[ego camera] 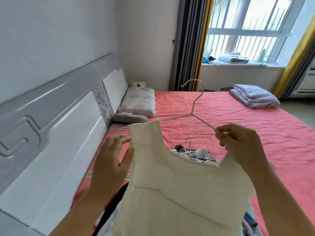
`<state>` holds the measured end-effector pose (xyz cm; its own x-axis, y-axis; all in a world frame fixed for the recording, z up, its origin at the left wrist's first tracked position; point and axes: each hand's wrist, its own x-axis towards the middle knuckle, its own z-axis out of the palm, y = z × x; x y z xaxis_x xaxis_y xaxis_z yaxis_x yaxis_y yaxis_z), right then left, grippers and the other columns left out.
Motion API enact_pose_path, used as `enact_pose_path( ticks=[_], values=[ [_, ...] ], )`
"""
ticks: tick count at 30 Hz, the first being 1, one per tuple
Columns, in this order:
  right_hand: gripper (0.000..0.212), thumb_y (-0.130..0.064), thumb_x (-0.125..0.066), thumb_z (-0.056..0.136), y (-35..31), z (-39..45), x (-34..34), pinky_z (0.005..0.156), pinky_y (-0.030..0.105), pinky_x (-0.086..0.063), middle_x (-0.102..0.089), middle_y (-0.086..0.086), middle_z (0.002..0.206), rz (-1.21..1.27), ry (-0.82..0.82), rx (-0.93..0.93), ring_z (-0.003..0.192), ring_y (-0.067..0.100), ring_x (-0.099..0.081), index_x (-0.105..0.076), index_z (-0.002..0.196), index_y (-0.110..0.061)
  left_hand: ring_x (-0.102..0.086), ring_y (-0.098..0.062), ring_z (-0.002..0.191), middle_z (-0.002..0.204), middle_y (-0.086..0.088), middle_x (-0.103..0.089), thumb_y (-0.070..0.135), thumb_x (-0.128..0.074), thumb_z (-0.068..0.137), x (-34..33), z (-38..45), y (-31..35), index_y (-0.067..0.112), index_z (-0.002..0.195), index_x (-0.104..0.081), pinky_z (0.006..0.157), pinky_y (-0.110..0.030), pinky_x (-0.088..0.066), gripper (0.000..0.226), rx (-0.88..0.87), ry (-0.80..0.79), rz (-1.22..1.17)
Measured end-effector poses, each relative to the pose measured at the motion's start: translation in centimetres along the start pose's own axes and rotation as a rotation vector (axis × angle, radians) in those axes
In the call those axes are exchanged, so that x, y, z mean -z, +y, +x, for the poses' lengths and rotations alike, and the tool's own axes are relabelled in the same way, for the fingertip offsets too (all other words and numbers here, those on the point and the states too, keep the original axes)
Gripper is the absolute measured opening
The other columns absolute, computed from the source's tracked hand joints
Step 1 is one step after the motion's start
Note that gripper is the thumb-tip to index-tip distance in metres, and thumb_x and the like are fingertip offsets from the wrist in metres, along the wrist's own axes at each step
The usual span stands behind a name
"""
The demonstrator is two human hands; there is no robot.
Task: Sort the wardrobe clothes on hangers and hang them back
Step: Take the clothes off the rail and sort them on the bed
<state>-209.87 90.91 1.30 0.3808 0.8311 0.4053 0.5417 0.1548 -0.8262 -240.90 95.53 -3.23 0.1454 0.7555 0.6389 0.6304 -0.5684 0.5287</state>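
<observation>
Pink bed [238, 116] below, a white top [170, 184] half on a wire hanger [192, 113]. Right hand [238, 143] pinches hanger and strap; left hand [110, 160] hovers with loose fingers, holding nothing.

A bed [238, 120] with a coral-pink sheet fills the middle and right of the frame. At its upper left, by the headboard, a pale pillow [139, 101] sits over a grey cushion [130, 118]. A folded striped quilt [254, 96] rests at upper right. Loose hangers [185, 149] and clothes lie tangled at centre.
</observation>
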Motion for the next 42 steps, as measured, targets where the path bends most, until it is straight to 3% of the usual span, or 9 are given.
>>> enact_pose_path(
  ticks=[4,8,11,18,20,23,27,36,42],
  values=[
    [0.026,-0.01,-0.069,0.081,9.1,7.0,-2.0,0.06,0.034,-0.042,-0.06,-0.01,0.049,-0.056,-0.071,-0.136,0.049,0.009,-0.052,-0.066,0.067,-0.032,-0.051,-0.009,0.107,0.111,0.008,-0.055,0.046,-0.039,0.085,-7.0,2.7,-1.7,0.014,0.107,-0.065,0.086,-0.021,-0.039,0.047,0.078,-0.113,-0.01],
    [0.023,-0.018,-0.069,0.082,19.2,12.0,-4.8,0.061,0.032,-0.044,-0.061,-0.007,0.053,-0.164,-0.156,-0.251,0.056,0.018,-0.056,-0.063,0.066,-0.034,-0.046,0.005,0.096,0.104,0.016,-0.052,0.046,-0.04,0.082,-14.6,5.1,-3.4,0.02,0.102,-0.067,0.074,-0.013,-0.039,0.043,0.133,-0.227,-0.011],
    [0.018,-0.018,-0.067,0.083,25.1,13.9,-6.6,0.056,0.03,-0.036,-0.058,-0.005,0.058,-0.221,-0.23,-0.323,0.056,0.017,-0.05,-0.063,0.07,-0.029,-0.049,0.002,0.093,0.101,0.022,-0.051,0.051,-0.036,0.077,-19.7,6.0,-4.9,0.031,0.098,-0.064,0.07,-0.013,-0.037,0.041,0.214,-0.337,0.007],
    [0.032,-0.005,-0.068,0.081,35.9,14.8,-9.9,0.053,0.025,-0.034,-0.054,-0.013,0.042,-0.157,-0.334,-0.53,0.046,0.008,-0.046,-0.062,0.06,-0.028,-0.053,-0.004,0.103,0.111,0.019,-0.055,0.06,-0.031,0.073,-29.3,6.1,-8.6,0.025,0.103,-0.065,0.081,-0.028,-0.046,0.057,0.387,-0.578,0.106],
    [0.028,-0.003,-0.066,0.082,37.9,14.5,-10.5,0.058,0.03,-0.041,-0.058,-0.011,0.047,-0.162,-0.376,-0.577,0.05,0.011,-0.051,-0.064,0.064,-0.025,-0.05,0.0,0.106,0.113,0.02,-0.053,0.053,-0.042,0.081,-31.3,5.7,-9.1,0.025,0.106,-0.064,0.083,-0.027,-0.044,0.043,0.427,-0.642,0.119],
    [0.013,-0.005,-0.066,0.082,40.2,13.7,-11.2,0.074,0.034,-0.049,-0.067,-0.001,0.075,-0.175,-0.443,-0.633,0.073,0.018,-0.062,-0.07,0.084,-0.018,-0.054,-0.004,0.105,0.11,0.02,-0.052,0.041,-0.05,0.087,-34.0,4.9,-9.4,0.024,0.107,-0.064,0.086,-0.03,-0.046,0.029,0.46,-0.699,0.111],
    [0.025,-0.013,-0.068,0.082,40.6,12.3,-11.4,0.088,0.035,-0.047,-0.064,0.0,0.102,-0.314,-0.469,-0.513,0.096,0.017,-0.059,-0.068,0.107,-0.012,-0.056,-0.005,0.103,0.113,0.018,-0.056,0.032,-0.057,0.092,-35.4,3.7,-9.2,0.026,0.109,-0.062,0.085,-0.029,-0.047,0.019,0.5,-0.759,0.141],
    [0.02,-0.015,-0.067,0.084,32.3,10.2,-12.3,0.08,0.035,-0.047,-0.065,0.001,0.091,-0.278,-0.615,-0.296,0.089,0.019,-0.059,-0.066,0.103,-0.011,-0.059,-0.003,0.089,0.106,0.014,-0.061,0.031,-0.056,0.092,-29.9,2.7,-8.1,0.027,0.113,-0.062,0.081,-0.026,-0.046,0.022,0.634,-0.701,0.169],
    [0.021,-0.014,-0.071,0.082,24.2,6.1,-15.2,0.072,0.02,-0.038,-0.061,-0.011,0.085,-0.142,-0.708,-0.095,0.084,0.011,-0.058,-0.068,0.102,-0.016,-0.061,-0.006,0.085,0.099,0.013,-0.065,0.034,-0.06,0.089,-20.0,-0.1,-6.8,0.027,0.111,-0.064,0.08,-0.028,-0.048,0.024,0.71,-0.511,0.197]
  ],
)
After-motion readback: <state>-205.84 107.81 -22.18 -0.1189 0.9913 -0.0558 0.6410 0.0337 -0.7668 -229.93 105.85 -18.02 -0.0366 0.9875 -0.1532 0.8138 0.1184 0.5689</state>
